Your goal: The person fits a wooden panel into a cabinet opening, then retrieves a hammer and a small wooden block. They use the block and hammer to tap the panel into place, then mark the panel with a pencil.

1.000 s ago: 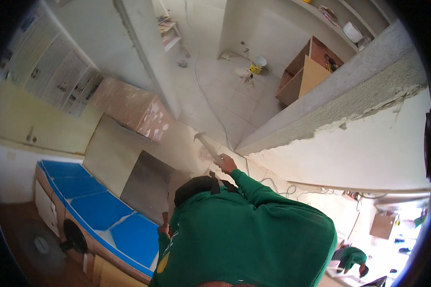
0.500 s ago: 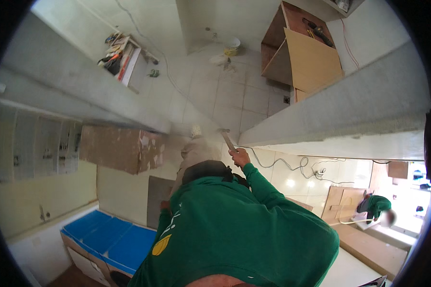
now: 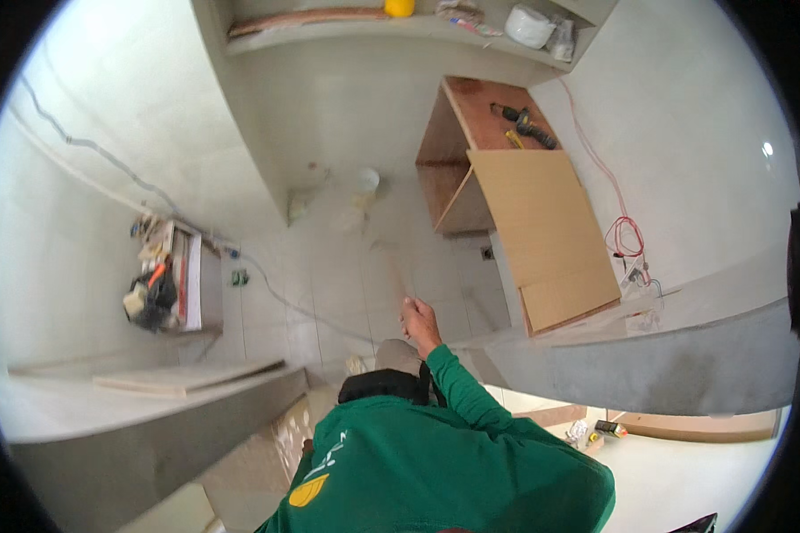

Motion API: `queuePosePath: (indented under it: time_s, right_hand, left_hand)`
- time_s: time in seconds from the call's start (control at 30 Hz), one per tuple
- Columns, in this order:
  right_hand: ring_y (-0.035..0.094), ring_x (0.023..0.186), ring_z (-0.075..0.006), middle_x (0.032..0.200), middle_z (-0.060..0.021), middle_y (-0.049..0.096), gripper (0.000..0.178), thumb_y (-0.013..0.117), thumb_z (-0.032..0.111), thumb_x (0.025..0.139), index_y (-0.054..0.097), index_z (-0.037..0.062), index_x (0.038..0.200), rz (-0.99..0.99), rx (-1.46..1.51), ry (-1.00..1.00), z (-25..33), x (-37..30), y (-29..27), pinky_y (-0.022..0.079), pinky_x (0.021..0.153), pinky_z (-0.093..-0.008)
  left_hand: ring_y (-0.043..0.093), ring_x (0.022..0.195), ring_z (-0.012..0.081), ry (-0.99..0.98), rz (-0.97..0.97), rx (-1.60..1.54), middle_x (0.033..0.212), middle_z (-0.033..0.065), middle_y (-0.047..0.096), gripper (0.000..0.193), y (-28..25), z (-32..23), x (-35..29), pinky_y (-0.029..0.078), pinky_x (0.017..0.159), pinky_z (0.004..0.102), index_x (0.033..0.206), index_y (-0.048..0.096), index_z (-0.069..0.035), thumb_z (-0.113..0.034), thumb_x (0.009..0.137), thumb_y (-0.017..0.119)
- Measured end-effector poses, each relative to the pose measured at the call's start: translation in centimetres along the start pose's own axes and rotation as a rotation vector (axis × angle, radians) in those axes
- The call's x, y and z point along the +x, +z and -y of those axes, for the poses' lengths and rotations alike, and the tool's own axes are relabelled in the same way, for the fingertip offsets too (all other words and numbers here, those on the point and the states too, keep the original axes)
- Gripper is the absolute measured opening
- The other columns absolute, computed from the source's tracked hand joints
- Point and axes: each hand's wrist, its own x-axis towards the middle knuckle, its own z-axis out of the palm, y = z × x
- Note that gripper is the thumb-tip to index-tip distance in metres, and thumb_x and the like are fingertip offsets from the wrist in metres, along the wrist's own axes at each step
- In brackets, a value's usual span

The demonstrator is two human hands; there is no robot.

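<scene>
My right hand (image 3: pixel 420 323) is closed round the handle of a hammer (image 3: pixel 399 277), held out in front of my body over the tiled floor. Motion blurs the hammer, and its head looks faint against the tiles. Only a small bit of my left hand (image 3: pixel 308 446) shows beside my left side. Its fingers are hidden, so whether it holds anything does not show. My green sleeve covers the right arm down to the wrist.
Ahead to the right stands a brown wooden cabinet (image 3: pixel 489 114) with a tan board (image 3: pixel 547 235) against it and a power tool (image 3: pixel 533 130) on top. A cluttered box (image 3: pixel 187 280) sits left. A cable (image 3: pixel 280 289) crosses the floor. Grey wall edges (image 3: pixel 667 364) flank me.
I have moved forward into the gap between the grey walls; the cabinet and floor ahead look nearer. The other person and the blue-topped unit have left view. My right hand still holds the hammer.
</scene>
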Motion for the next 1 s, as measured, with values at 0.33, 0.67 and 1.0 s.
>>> queuePosePath:
  time_s: [0.33, 0.67, 1.0]
  right_hand:
    - [0.059, 0.077, -0.0097, 0.104, -0.0029, 0.064, 0.040, 0.055, 0.038, 0.117, 0.059, 0.0067, 0.143, -0.066, 0.330, -0.469, 17.1, 10.7, 0.8, 0.049, 0.058, -0.0274]
    - [0.064, 0.103, -0.0184, 0.130, -0.0082, 0.062, 0.071, 0.069, 0.039, 0.110, 0.036, 0.0037, 0.163, -0.177, 0.455, -0.877, 43.7, 31.2, 4.6, 0.056, 0.070, -0.0331]
    - [0.072, 0.092, -0.0235, 0.128, -0.0159, 0.063, 0.076, 0.077, 0.025, 0.105, 0.030, 0.0027, 0.159, -0.297, 0.467, -0.904, 57.3, 49.6, 10.2, 0.058, 0.057, -0.0354]
  left_hand:
    - [0.077, 0.097, 0.0430, 0.096, 0.004, 0.133, 0.104, 0.0254, 0.080, 0.063, -1.3, -20.1, 5.1, 0.060, 0.085, 0.0539, 0.105, 0.082, 0.005, -0.053, 0.081, 0.082]
    - [0.078, 0.097, 0.0451, 0.108, -0.098, 0.242, 0.101, 0.0260, 0.081, 0.065, 0.3, -37.4, 4.8, 0.061, 0.086, 0.0538, 0.105, 0.083, 0.003, -0.058, 0.082, 0.080]
    - [0.079, 0.098, 0.0470, 0.724, -0.222, 0.303, 0.099, 0.0289, 0.080, 0.065, 1.9, -57.4, 4.4, 0.061, 0.087, 0.0533, 0.110, 0.083, 0.002, -0.058, 0.086, 0.078]
